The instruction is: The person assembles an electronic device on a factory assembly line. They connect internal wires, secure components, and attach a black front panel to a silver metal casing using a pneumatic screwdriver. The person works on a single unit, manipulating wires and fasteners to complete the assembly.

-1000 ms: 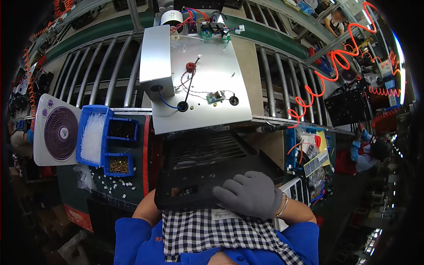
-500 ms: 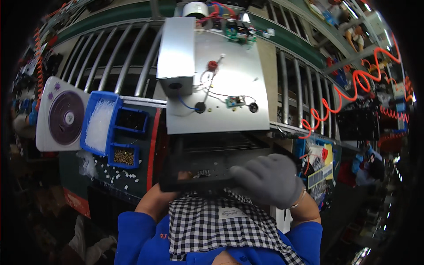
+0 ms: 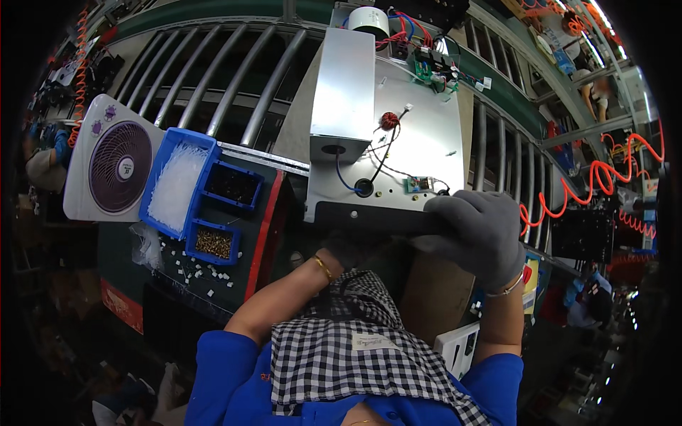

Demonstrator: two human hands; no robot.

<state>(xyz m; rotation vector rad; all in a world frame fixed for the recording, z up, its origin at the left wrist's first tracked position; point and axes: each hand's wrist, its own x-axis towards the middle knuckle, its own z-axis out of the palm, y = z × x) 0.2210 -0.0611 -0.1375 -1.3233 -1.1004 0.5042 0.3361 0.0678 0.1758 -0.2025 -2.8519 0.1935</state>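
My gloved right hand (image 3: 479, 238) grips the right end of a black panel (image 3: 380, 218), its fingers wrapped round the edge. The panel stretches along the near edge of a silver metal plate (image 3: 398, 160). Below the panel's left part is my left hand (image 3: 348, 250), also in a dark grey glove; its fingers are mostly hidden beneath it. On the plate stand a long silver metal box (image 3: 346, 89), a red wire-wound coil (image 3: 388, 120) with a loose connector, and a small green circuit board (image 3: 418, 184). A blue wire runs from the box into a black grommet (image 3: 364, 187).
To the left stand a white fan unit (image 3: 122, 167) and blue bins (image 3: 192, 142) of white strips, dark bits and brass screws. White connectors (image 3: 202, 271) lie scattered nearby. Metal rollers (image 3: 273, 89) flank the plate. An orange coiled hose (image 3: 597, 177) hangs at right.
The black panel has risen from near my apron to the plate's near edge, carried by my hands. The whole view has shifted, so the plate appears further right.
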